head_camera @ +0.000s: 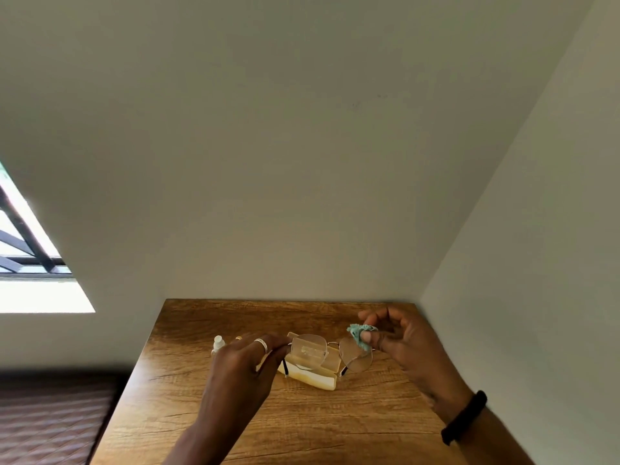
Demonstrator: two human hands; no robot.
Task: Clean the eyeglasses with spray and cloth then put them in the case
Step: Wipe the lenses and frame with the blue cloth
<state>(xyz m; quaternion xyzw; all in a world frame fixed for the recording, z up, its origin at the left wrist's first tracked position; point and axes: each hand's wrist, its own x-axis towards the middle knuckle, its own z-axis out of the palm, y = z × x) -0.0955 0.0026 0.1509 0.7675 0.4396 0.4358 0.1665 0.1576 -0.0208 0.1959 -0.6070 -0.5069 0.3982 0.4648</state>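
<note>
Over wooden table (302,424) in white-walled corner, your left hand (241,367) pinching eyeglasses (330,352) at the hinge, right hand (402,344) pinching teal cloth (359,335) on lens, open case (312,372) underneath, spray bottle (218,344) left, window (30,250) far left.

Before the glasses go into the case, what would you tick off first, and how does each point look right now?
1. Thin metal-framed eyeglasses held firmly by the left hand: ok.
2. Small teal cloth pinched in the right hand, against a lens: ok.
3. Lenses clean: cannot tell.
4. Cream hard case open on the wooden table: ok.
5. Temples folded: not ok.
6. Small clear spray bottle upright, out of the way: ok.
</note>
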